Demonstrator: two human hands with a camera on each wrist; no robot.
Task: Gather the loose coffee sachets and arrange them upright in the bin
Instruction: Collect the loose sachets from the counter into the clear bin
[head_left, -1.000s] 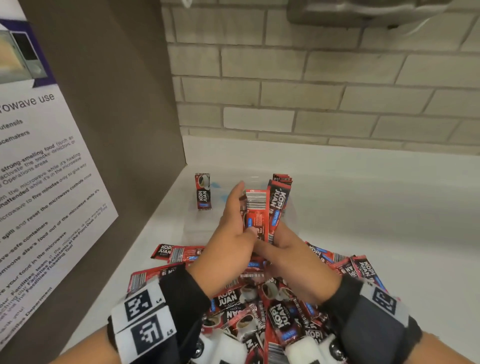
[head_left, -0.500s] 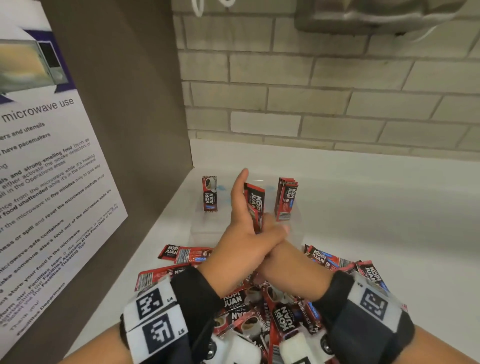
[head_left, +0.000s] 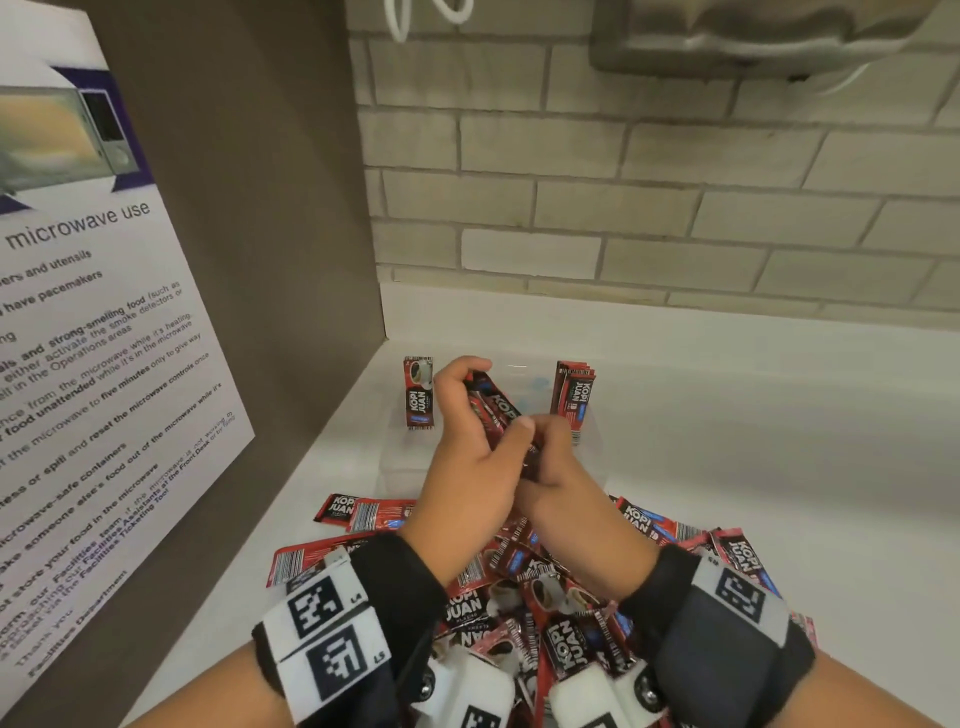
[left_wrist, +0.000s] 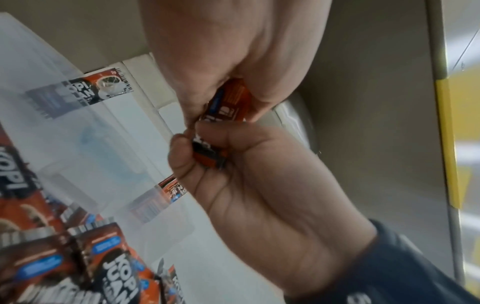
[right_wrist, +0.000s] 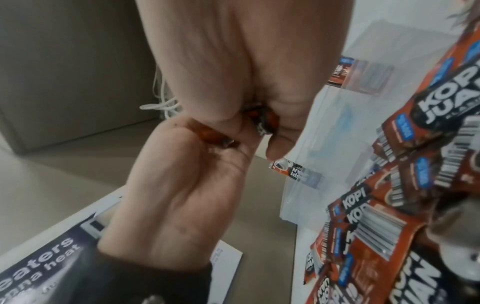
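The held sachets (head_left: 491, 410), a thin bundle of red-and-black coffee sticks, sit tilted above the clear bin (head_left: 400, 462), their upper end leaning toward the bin's left corner. The left hand (head_left: 467, 467) has its fingers curled round the upper part of the bundle; the right hand (head_left: 558, 467) pinches the lower end between thumb and fingers, so both hands grip the same bundle and press against each other. The right wrist view shows the foil crumpled between the two palms.

These sticks look light, thin and floppy, with slick foil skins, so a loose bundle would likely fan out or slide apart. The sensible hold seems to be across the flat faces near the middle, squeezing the stack square, with the other hand tapping the bottom edges level before lowering them.

Inside the bin, one upright sachet (head_left: 418, 392) stands at the left corner and a small upright stack (head_left: 575, 397) stands at the right corner; the space between them, under the hands, is where the bundle would probably go. The bin walls are transparent and hard to trace.

Nearer the person than the bin lies the loose pile (head_left: 545, 597) of sachets, many overlapping and facing every way, so most of the task appears still undone. Left of the bin rises a brown panel carrying a microwave notice (head_left: 104, 364); behind the bin is a brick wall (head_left: 623, 208).
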